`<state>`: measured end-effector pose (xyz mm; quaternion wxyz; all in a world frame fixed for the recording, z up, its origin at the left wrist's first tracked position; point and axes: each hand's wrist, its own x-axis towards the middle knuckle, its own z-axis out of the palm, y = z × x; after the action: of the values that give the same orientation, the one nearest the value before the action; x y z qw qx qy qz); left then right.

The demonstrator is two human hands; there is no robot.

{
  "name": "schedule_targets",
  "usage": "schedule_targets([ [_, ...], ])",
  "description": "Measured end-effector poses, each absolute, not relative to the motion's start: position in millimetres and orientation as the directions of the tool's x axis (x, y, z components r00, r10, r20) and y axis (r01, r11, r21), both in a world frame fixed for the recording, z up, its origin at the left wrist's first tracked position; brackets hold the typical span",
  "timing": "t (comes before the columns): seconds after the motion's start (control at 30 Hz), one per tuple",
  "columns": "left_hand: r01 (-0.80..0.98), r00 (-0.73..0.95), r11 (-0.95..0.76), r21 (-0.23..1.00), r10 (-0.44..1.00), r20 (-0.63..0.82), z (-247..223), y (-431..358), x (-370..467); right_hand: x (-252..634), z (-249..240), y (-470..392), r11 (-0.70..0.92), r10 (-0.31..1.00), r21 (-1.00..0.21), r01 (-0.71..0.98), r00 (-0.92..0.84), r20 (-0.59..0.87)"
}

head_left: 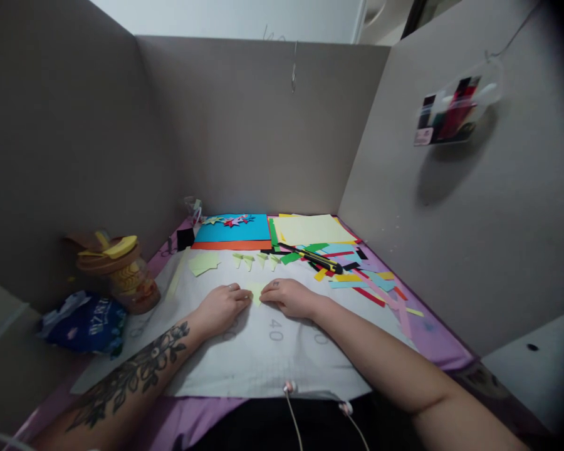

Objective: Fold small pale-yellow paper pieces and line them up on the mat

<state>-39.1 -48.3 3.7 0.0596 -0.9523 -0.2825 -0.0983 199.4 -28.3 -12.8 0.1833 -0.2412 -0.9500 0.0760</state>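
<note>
Between my two hands a small piece of pale yellow-green paper (256, 293) lies on the white sheet. My left hand (223, 308) has its fingers closed together on the left edge of the piece. From the other side, my right hand (286, 297) pinches the right edge. Just beyond, several small folded pale green paper pieces (248, 262) stand in a row. To their left lies a loose stack of pale green paper cutouts (204, 263).
A utility knife (317, 257) rests among coloured paper strips (371, 282) at right. Blue paper (232, 230) with small paper stars and cream sheets (314, 230) lie at the back. A lidded cup (129, 275) and blue packet (87, 324) stand left. Grey partitions (263, 125) surround the table.
</note>
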Motion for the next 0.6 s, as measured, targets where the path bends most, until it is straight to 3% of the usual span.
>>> schedule_targets([
  [0.3,0.574,0.810,-0.816,-0.072,0.553,0.196,1,-45,-38,195,-10,-31,0.916,0.402,-0.155,0.371,-0.861,0.311],
  [0.6,0.566,0.701,-0.796,0.215,0.602,0.382,-7,-23,-32,202,-13,-32,0.938,0.347,-0.118,0.326,-0.877,0.333],
])
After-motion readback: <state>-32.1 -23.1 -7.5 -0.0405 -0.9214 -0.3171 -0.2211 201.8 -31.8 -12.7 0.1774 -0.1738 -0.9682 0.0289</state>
